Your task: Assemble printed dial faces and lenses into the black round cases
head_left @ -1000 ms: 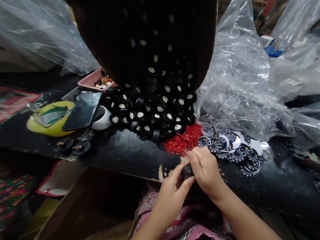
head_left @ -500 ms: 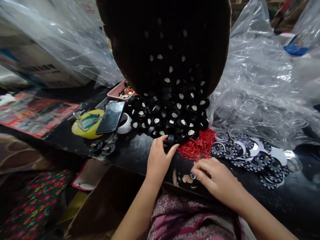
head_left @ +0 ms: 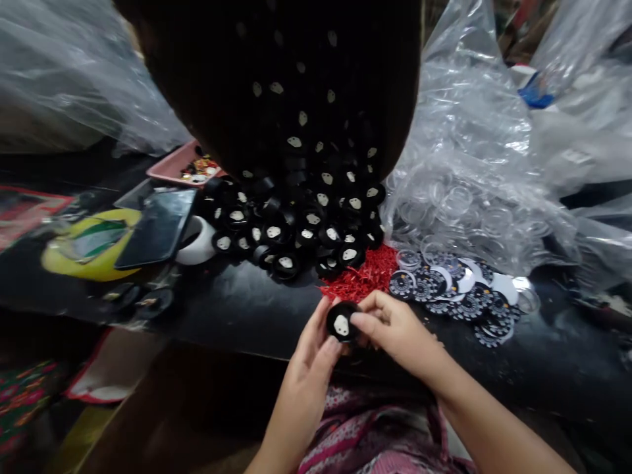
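A round black case (head_left: 342,322) with a white insert is held above the table's front edge. My left hand (head_left: 313,349) closes on it from the left, thumb below the rim and fingers behind. From the right, my right hand (head_left: 395,329) pinches the same case, its thumb over the rim; its other fingers are partly hidden. Just beyond the hands lies a heap of thin red pieces (head_left: 365,273). Behind that, many similar black cases (head_left: 286,260) spill from a large dark container (head_left: 172,79). To the right lie black-and-white printed dials (head_left: 467,306).
Clear rings (head_left: 454,201) in plastic sheeting (head_left: 478,118) stand at the right. On the left are a phone (head_left: 158,227), a yellow dish (head_left: 74,253), a white ring-shaped roll (head_left: 200,243) and a pink tray (head_left: 172,163) of small parts.
My left hand has taken a black case from the pile and drawn it toward me. My right hand has moved left to meet it. The view has shifted right.
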`<state>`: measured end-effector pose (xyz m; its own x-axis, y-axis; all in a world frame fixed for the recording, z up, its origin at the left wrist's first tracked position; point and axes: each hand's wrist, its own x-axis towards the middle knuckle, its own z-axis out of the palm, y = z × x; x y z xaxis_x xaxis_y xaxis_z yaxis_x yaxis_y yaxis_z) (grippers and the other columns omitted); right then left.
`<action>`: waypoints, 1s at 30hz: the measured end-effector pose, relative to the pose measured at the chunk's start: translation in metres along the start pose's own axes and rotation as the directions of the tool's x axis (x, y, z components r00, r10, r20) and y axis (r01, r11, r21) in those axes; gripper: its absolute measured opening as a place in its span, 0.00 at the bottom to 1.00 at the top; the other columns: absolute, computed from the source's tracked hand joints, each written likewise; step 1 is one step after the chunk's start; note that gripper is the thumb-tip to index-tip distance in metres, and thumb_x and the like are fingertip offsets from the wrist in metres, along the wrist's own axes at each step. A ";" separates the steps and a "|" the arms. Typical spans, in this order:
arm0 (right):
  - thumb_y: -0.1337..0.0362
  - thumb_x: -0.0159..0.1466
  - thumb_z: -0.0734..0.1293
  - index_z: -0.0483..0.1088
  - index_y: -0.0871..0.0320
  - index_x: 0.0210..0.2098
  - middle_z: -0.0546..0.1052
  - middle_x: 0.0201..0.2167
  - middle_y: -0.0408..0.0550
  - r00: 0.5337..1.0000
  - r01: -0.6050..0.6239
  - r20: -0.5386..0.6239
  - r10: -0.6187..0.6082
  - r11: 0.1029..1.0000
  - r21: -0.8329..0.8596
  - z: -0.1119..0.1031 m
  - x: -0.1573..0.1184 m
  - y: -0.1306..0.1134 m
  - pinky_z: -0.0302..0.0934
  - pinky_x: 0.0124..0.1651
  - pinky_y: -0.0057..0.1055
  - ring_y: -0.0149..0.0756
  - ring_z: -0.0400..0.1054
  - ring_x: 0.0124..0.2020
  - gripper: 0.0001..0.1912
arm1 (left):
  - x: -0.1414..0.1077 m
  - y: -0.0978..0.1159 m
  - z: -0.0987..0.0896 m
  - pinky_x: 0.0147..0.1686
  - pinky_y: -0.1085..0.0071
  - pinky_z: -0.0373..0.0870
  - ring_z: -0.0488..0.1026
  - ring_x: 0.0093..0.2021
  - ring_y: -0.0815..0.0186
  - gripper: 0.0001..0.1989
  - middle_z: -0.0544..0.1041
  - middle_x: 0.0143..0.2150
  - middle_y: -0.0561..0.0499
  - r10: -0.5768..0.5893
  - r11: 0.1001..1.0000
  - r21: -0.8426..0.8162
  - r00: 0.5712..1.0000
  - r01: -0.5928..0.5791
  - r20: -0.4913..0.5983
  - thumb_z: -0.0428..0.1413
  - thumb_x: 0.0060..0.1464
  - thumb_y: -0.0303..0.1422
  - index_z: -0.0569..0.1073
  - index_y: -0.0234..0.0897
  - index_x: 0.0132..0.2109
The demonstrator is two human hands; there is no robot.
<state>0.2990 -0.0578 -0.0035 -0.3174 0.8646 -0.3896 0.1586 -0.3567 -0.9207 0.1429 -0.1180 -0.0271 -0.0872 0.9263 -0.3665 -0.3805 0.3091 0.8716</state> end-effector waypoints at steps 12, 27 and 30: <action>0.58 0.64 0.71 0.74 0.61 0.52 0.75 0.48 0.60 0.909 -0.086 -0.216 -0.357 0.347 -0.934 -0.067 0.002 -0.011 0.59 0.54 0.55 0.58 0.68 0.52 0.19 | 0.006 0.000 0.019 0.41 0.67 0.79 0.81 0.46 0.58 0.20 0.80 0.52 0.42 -0.322 0.869 -0.394 0.947 0.300 0.011 0.62 0.58 0.38 0.72 0.39 0.56; 0.59 0.67 0.65 0.73 0.53 0.53 0.81 0.37 0.46 0.838 0.071 -0.379 -0.393 0.767 -0.638 -0.090 -0.009 0.005 0.66 0.45 0.37 0.40 0.76 0.39 0.16 | 0.005 0.001 0.018 0.45 0.67 0.78 0.79 0.50 0.57 0.17 0.81 0.52 0.41 -0.310 0.774 -0.537 0.941 0.334 0.138 0.58 0.61 0.42 0.77 0.37 0.52; 0.57 0.67 0.65 0.75 0.52 0.51 0.82 0.40 0.47 0.832 0.105 -0.382 -0.403 0.790 -0.604 -0.090 -0.012 0.004 0.66 0.48 0.38 0.41 0.77 0.42 0.15 | 0.007 0.000 0.022 0.55 0.59 0.75 0.76 0.57 0.50 0.18 0.82 0.51 0.39 -0.279 0.780 -0.547 0.952 0.303 0.129 0.60 0.59 0.43 0.78 0.33 0.48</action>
<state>0.3881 -0.0378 -0.0004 0.0294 0.9980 0.0560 0.6570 0.0229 -0.7536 0.1622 -0.1070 -0.0227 0.1418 0.8232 -0.5498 -0.8270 0.4038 0.3912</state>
